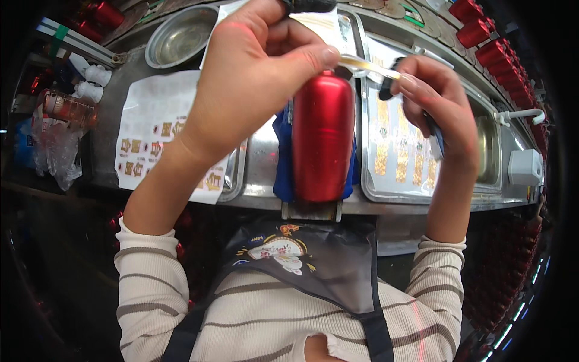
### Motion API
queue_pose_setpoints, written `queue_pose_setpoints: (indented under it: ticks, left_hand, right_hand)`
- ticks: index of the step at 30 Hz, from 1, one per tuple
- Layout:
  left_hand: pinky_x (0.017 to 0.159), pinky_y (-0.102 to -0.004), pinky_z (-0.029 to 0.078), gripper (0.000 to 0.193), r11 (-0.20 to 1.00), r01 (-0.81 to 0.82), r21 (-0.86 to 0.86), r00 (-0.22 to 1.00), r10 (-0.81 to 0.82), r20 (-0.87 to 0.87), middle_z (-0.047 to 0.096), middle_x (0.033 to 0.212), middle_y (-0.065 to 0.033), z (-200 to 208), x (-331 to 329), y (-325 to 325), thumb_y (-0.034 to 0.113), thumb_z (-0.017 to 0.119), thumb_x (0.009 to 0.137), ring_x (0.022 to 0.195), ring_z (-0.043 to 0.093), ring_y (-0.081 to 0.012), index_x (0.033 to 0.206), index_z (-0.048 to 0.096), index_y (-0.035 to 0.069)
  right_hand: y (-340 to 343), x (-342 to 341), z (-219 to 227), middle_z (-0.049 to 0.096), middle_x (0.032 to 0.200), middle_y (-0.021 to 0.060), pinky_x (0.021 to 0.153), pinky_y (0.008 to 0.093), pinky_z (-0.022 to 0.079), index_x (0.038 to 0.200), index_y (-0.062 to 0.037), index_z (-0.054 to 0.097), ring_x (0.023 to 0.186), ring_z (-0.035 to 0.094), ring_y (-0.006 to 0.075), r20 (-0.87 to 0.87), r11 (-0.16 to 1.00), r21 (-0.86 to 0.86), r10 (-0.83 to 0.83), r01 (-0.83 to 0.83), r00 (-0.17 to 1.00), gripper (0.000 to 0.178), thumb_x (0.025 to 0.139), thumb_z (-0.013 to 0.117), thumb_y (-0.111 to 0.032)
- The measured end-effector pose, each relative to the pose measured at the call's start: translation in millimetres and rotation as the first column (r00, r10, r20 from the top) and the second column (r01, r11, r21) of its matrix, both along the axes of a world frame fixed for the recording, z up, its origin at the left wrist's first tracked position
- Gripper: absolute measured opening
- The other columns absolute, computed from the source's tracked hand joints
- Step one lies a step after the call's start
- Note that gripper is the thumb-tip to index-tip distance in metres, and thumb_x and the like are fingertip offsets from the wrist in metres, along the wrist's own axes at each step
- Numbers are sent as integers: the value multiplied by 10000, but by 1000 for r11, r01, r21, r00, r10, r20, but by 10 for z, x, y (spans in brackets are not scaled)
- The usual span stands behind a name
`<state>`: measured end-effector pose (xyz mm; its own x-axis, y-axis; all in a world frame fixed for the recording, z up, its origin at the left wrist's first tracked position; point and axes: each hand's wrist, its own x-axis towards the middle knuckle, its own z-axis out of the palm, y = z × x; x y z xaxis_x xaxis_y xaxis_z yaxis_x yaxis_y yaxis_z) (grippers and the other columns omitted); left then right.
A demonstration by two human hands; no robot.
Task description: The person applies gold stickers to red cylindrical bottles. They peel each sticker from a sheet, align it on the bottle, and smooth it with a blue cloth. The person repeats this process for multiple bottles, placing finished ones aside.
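A thin, pale yellow-gold strip [369, 65] is stretched above the far end of a shiny red bottle [324, 139]. My left hand [256, 75] pinches the strip's left end between thumb and fingers. At its right end, the thumb and fingertips of my right hand [443, 105] are closed on it. Black covers sit on some fingertips of both hands. Something slim and dark blue shows along my right palm; its kind is hidden. The bottle lies on a blue cloth [284, 157] over a metal support [311, 211], its base toward me.
On the left lies a white sheet with gold decals [145, 108], below a round metal bowl [181, 39]. A metal tray [401, 194] holding gold strips is on the right, near a sink [488, 145] with a white tap [522, 114]. Red bottles [503, 60] line the far right.
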<state>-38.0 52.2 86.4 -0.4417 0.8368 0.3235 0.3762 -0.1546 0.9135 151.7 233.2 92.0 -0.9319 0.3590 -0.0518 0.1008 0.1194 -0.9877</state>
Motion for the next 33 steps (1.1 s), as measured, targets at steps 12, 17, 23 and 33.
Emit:
queue_pose_setpoints:
  ticks: [12, 17, 23, 33]
  left_hand:
    - [681, -195, 428, 479, 989, -120, -83, 929, 142, 342, 652, 852, 0, -944, 1030, -978, -30, 711, 854, 746, 540, -35, 1303, 546, 3]
    - [682, -203, 433, 422, 980, -179, -92, 936, 198, 292, 644, 838, 0, -1095, 1103, -1067, -18, 710, 863, 745, 546, -42, 1257, 562, -3]
    - [725, -220, 455, 387, 975, -206, -87, 945, 221, 240, 640, 836, 0, -1066, 1109, -1011, -21, 710, 859, 764, 570, -59, 1223, 582, 5]
    - [701, -214, 459, 417, 975, -216, -42, 963, 220, 157, 638, 790, 19, -1112, 1049, -951, -24, 722, 835, 730, 562, -50, 1233, 607, 21]
  right_hand:
    - [-1164, 837, -856, 574, 718, -32, 551, 192, 314, 792, -9, 682, 611, 455, 21, 98, 958, 51, -287, 283, 953, 119, 830, 748, -100]
    - [-1254, 804, -980, 615, 784, -19, 595, 172, 384, 841, -2, 669, 676, 513, 11, 125, 917, -188, -332, 351, 935, 80, 860, 727, -54]
    - [-1289, 808, -1004, 618, 794, -22, 597, 165, 386, 839, 13, 645, 680, 517, 9, 59, 909, -243, -333, 337, 941, 63, 880, 685, -11]
    - [-1266, 767, -1037, 598, 775, -27, 592, 167, 366, 820, 13, 633, 674, 495, 4, 30, 905, -260, -342, 338, 939, 67, 878, 666, 13]
